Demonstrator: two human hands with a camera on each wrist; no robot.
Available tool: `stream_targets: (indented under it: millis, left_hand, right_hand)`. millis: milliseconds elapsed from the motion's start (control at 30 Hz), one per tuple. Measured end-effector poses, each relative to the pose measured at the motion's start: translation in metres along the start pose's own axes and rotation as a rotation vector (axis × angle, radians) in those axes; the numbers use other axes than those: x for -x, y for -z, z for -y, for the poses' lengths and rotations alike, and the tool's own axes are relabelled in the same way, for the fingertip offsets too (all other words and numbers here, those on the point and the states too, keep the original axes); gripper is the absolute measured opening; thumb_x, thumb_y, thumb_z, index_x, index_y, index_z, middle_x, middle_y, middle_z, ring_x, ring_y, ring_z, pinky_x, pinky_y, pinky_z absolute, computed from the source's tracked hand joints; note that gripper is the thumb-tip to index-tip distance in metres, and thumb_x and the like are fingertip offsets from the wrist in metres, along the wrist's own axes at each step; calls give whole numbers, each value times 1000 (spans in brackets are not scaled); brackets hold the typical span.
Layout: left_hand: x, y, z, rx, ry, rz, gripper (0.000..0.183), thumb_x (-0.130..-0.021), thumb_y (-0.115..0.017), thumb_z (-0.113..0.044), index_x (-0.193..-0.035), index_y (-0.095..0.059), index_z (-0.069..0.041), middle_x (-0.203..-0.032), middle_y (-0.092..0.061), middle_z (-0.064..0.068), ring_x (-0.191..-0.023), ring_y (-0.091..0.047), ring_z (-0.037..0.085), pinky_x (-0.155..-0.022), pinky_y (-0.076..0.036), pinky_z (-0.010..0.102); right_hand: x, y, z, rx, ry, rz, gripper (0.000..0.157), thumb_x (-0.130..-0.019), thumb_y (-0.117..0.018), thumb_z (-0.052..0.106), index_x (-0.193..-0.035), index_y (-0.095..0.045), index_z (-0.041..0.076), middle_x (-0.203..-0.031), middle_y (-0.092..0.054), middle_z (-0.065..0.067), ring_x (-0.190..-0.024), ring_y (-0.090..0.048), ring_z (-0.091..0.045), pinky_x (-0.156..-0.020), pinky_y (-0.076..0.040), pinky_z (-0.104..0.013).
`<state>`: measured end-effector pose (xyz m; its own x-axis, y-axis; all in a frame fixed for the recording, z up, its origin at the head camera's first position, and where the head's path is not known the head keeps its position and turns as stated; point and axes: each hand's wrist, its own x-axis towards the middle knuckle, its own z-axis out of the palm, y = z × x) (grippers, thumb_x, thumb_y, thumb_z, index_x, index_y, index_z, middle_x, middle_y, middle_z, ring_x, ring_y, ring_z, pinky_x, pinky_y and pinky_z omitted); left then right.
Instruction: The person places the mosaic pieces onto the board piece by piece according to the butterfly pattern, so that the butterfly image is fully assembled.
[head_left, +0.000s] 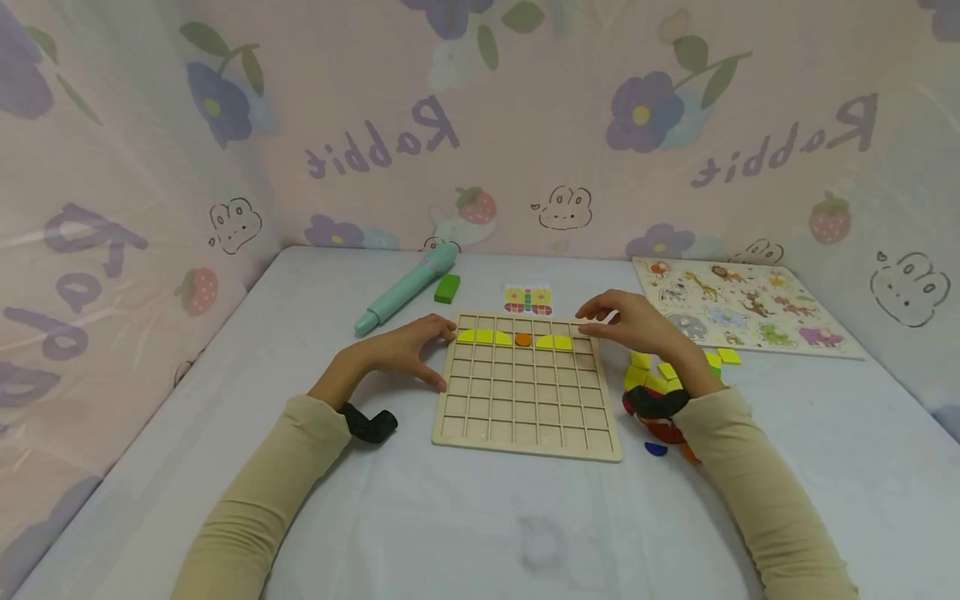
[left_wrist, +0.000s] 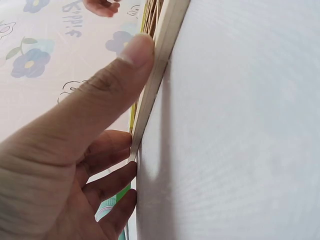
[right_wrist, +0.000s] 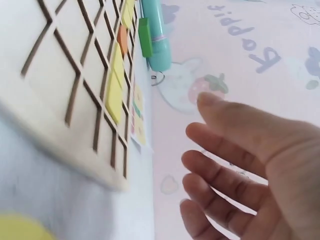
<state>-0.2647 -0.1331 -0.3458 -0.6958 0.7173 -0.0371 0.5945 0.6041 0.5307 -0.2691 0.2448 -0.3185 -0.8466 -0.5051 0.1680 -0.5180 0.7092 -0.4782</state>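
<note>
A wooden grid board (head_left: pixel 525 410) lies in front of me. Its second row from the back holds yellow pieces (head_left: pixel 483 337) at the left, an orange disc (head_left: pixel 523 340) and more yellow pieces (head_left: pixel 555 342) at the right. My left hand (head_left: pixel 405 346) rests its thumb and fingertips against the board's left edge, as the left wrist view shows at the thumb (left_wrist: pixel 137 52). Near the far right corner, my right hand (head_left: pixel 630 321) hovers with loosely bent fingers. Nothing sits between its thumb and fingers (right_wrist: pixel 215 170) in the right wrist view.
Behind the board lie a butterfly pattern card (head_left: pixel 528 300), a green block (head_left: pixel 447 288) and a mint-green tube (head_left: pixel 405 290). An animal puzzle board (head_left: pixel 750 304) is at the far right. Loose yellow pieces (head_left: pixel 640 361) and a blue half-disc (head_left: pixel 656 449) lie by my right forearm.
</note>
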Motion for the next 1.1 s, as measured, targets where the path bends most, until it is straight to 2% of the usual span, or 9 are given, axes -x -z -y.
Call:
stream_targets:
  millis: [133, 300, 400, 700, 933, 1100]
  left_hand:
    - [-1, 0, 0, -6, 7, 2, 77, -68, -81, -38, -128, -48, -3, -142, -37, 9, -135, -28, 24, -113, -21, 38]
    - [-1, 0, 0, -15, 23, 3, 78, -69, -81, -38, -129, -47, -4, -143, -37, 8, -136, -28, 23, -114, -21, 37]
    - [-2, 0, 0, -15, 26, 5, 78, -69, -81, -39, -130, -47, -4, -143, -36, 9, -136, -27, 23, -114, -21, 37]
    - [-2, 0, 2, -9, 23, 8, 78, -68, -81, -39, -129, -47, -5, -143, -36, 9, -136, -27, 23, -114, -20, 37]
    - [0, 1, 0, 3, 30, 5, 75, -68, -81, -38, -127, -47, -5, -144, -35, 10, -136, -27, 25, -114, -20, 40]
    - [-1, 1, -2, 17, 34, 8, 77, -68, -81, -37, -129, -47, -5, -144, -35, 10, -136, -26, 25, -114, -20, 40]
  right_hand:
    - [19, 17, -8, 35, -15, -27, 26, -89, -64, 26, -106, -67, 7, -102, -64, -4, -86, -54, -16, -74, -50, -27]
    - [47, 35, -19, 52, -107, -31, 26, -89, -63, 28, -104, -68, 7, -98, -64, -5, -86, -54, -18, -72, -48, -19]
    - [63, 44, -27, 72, -157, -38, 25, -89, -64, 28, -102, -68, 7, -97, -64, -5, -86, -54, -17, -72, -47, -16]
    - [103, 70, -53, 93, -229, -56, 23, -88, -65, 22, -103, -67, 4, -96, -65, -8, -82, -53, -8, -69, -46, -12]
    - [118, 71, -62, 69, -276, -1, 23, -87, -67, 22, -104, -67, 7, -93, -66, -3, -79, -54, -2, -70, -47, -12]
    - [120, 64, -64, 45, -231, 30, 22, -84, -69, 16, -104, -67, 5, -92, -67, -3, -79, -57, -4, -71, -48, -14]
